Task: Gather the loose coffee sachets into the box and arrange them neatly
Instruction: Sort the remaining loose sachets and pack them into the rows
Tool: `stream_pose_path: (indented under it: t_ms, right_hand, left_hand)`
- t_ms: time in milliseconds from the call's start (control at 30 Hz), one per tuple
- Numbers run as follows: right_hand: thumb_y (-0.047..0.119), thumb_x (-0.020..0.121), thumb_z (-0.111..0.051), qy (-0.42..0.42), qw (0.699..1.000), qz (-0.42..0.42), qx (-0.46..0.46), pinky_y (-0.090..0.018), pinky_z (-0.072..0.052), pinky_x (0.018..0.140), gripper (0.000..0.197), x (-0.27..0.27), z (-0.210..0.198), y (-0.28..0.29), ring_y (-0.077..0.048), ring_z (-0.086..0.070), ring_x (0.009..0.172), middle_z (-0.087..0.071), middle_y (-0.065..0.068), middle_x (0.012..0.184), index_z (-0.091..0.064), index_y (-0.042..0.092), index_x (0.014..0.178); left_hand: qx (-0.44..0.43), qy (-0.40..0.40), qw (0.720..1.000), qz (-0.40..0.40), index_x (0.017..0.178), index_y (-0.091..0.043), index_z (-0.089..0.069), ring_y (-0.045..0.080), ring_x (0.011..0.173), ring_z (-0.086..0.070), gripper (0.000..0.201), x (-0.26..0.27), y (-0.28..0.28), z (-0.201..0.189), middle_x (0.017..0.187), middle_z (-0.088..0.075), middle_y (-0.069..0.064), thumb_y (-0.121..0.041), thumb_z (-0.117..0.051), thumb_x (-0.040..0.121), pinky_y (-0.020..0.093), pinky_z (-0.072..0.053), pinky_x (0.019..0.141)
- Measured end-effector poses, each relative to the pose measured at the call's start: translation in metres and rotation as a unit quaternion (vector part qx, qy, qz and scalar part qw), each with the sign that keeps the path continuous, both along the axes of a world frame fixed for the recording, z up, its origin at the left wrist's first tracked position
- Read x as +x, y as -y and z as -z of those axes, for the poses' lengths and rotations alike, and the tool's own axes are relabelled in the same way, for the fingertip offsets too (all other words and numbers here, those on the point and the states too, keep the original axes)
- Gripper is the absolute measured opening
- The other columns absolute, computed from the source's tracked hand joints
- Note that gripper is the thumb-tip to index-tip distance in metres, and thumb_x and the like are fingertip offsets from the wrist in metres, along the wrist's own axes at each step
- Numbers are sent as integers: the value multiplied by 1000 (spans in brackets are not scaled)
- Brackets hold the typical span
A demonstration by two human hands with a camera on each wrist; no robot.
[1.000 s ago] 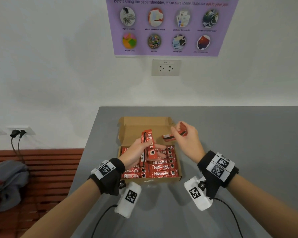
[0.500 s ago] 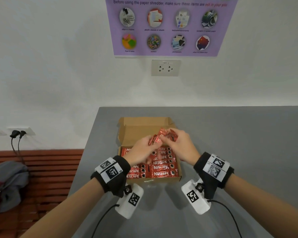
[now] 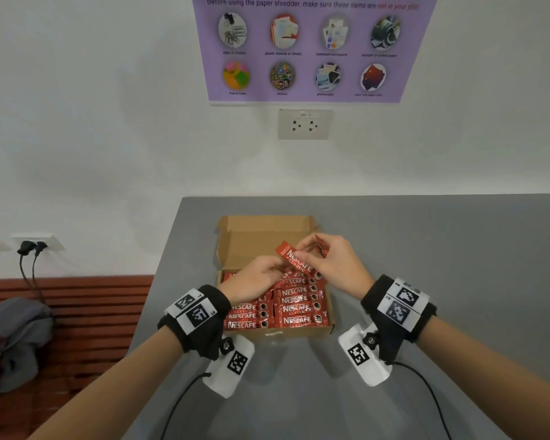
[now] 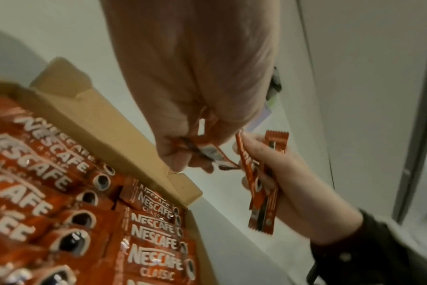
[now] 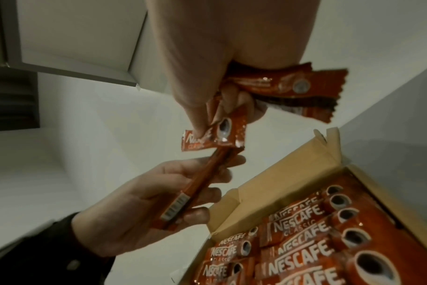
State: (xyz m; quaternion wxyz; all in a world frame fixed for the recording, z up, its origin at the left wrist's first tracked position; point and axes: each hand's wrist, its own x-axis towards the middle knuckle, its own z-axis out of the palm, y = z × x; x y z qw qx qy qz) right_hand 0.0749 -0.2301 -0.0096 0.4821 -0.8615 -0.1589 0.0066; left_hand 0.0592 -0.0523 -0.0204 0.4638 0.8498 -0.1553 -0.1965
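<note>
An open cardboard box (image 3: 261,239) sits on the grey table (image 3: 442,265), its lid flap raised at the back. Rows of red Nescafe sachets (image 3: 296,309) lie flat inside it. Both hands hover above the box's far half, close together. My left hand (image 3: 267,271) pinches one sachet (image 5: 190,192) along its length. My right hand (image 3: 311,258) grips a small bunch of sachets (image 5: 280,84) in its curled fingers, and its thumb and forefinger pinch another sachet (image 3: 296,260) that slants up to the left. The two hands' sachets meet end to end.
A wall with a socket (image 3: 305,123) and a purple poster (image 3: 311,49) stands behind the table. Left of the table a wooden bench (image 3: 86,312) carries a grey bag (image 3: 13,338). Cables (image 3: 185,398) trail from the wrist cameras over the near table.
The hands were apart a second ago, each with sachets raised. They have come together over the box, and the right hand now pinches a slanted sachet beside the left hand's one.
</note>
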Motion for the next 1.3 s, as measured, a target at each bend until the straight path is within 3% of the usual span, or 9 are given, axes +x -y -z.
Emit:
stream_pose_path:
  t_ms: [133, 267, 400, 500, 600, 767, 1067, 1167, 1300]
  right_hand:
    - [21, 84, -66, -15, 999, -39, -29, -11, -39, 75, 6, 2, 1, 3, 6, -55, 79, -61, 15, 84, -61, 25, 82]
    - [23, 86, -64, -10, 995, -71, -68, -12, -30, 70, 7, 7, -1, 7, 14, -48, 74, -55, 19, 86, -59, 25, 82]
    - [21, 85, -65, -50, 988, -125, -80, -10, -37, 69, 7, 7, -4, 10, 13, -54, 72, -62, 15, 83, -61, 23, 81]
    - [22, 83, -68, -47, 987, -124, -93, -12, -44, 72, 10, 5, 0, 9, 4, -57, 73, -65, 8, 82, -61, 26, 77]
    - [21, 84, -67, -34, 985, -119, -119, -17, -47, 74, 3, 0, 11, 3, -5, -59, 76, -66, 4, 85, -64, 19, 83]
    - [21, 90, -60, -9, 977, -97, -188, -17, -48, 71, 10, 5, 15, 4, -11, -61, 79, -66, 0, 91, -62, 13, 94]
    - [19, 83, -69, -71, 953, -182, -232, -9, -41, 59, 12, -1, 18, 9, -3, -54, 63, -65, 0, 76, -66, 7, 83]
    - [21, 84, -67, -50, 939, -206, -272, -15, -43, 60, 12, -2, 22, 4, -7, -53, 59, -56, 8, 67, -61, 17, 75]
    - [26, 84, -67, -24, 946, -190, -262, -29, -52, 70, 9, -2, 18, -1, -15, -63, 73, -64, 6, 80, -63, 19, 80]
  left_hand:
    - [-72, -8, 997, -37, 107, -19, -58, -1, 95, -58, 18, 0, -4, 1, 103, -62, -9, -10, -55, 92, 18, -47, 87]
    - [-93, -10, 992, -88, 120, -10, -59, 8, 95, -64, 35, 3, -7, 4, 105, -68, 0, -14, -64, 86, 24, -52, 89]
    - [-147, -58, 982, -99, 99, -13, -66, 7, 69, -69, 18, 2, -7, 3, 85, -72, 0, -3, -62, 85, 17, -54, 63]
    - [-199, -101, 967, -120, 106, -11, -62, 4, 52, -63, 29, 0, -6, 4, 69, -71, 1, 8, -58, 85, 12, -47, 47]
    - [-177, -125, 968, -124, 117, -1, -55, 11, 61, -66, 35, -1, 0, 10, 79, -69, 9, 11, -56, 84, 18, -55, 59]
    - [2, 54, 989, -141, 111, -5, -61, 7, 64, -60, 21, 6, 1, 11, 82, -63, -4, -5, -54, 91, 15, -53, 59]
    - [-28, -64, 997, -19, 111, -6, -63, 19, 75, -69, 31, -8, -2, 11, 89, -69, 5, -3, -65, 81, 30, -57, 77]
    - [43, 16, 999, -8, 89, -6, -70, 14, 70, -66, 19, -13, -1, 19, 81, -70, 7, -21, -74, 78, 26, -55, 70]
    - [-47, -4, 996, -78, 88, -11, -67, 9, 62, -69, 7, -15, 0, 22, 74, -71, 6, -14, -70, 82, 21, -56, 64]
